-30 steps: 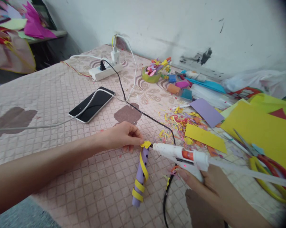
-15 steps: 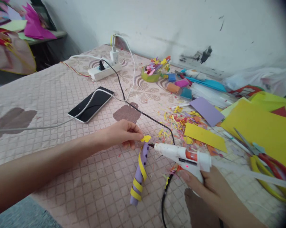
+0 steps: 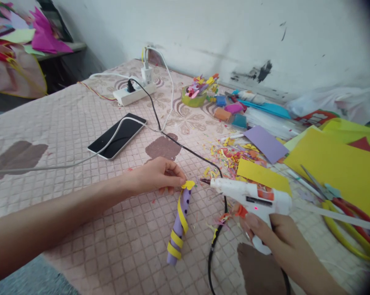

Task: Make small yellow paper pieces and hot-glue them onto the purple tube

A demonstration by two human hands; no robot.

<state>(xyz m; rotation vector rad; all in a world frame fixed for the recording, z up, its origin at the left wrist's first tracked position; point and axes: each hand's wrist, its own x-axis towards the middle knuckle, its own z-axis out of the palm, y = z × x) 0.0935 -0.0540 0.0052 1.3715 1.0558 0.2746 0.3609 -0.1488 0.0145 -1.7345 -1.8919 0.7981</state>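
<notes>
My left hand (image 3: pixel 165 174) pinches a small yellow paper piece (image 3: pixel 188 185) between thumb and finger, at the upper end of a purple paper tube (image 3: pixel 178 227). The tube lies on the cloth, with a yellow strip wound around it in a spiral and dark dots along its upper part. My right hand (image 3: pixel 274 233) is wrapped round the grip of a white hot glue gun (image 3: pixel 249 190), its red light lit. The gun's dark nozzle points left, a short way from the tube's end. A clear glue stick sticks out of its back.
A phone (image 3: pixel 119 135) with a white cable lies at the left, and a power strip (image 3: pixel 134 93) behind it. Paper scraps (image 3: pixel 226 155), a purple card (image 3: pixel 266 143), yellow sheets (image 3: pixel 332 164) and scissors (image 3: pixel 345 221) spread over the right. The gun's black cord (image 3: pixel 197 153) crosses the cloth.
The glue gun has drawn back to the right, its nozzle away from the tube's end. The yellow piece in my left hand has come down onto the tube's top.
</notes>
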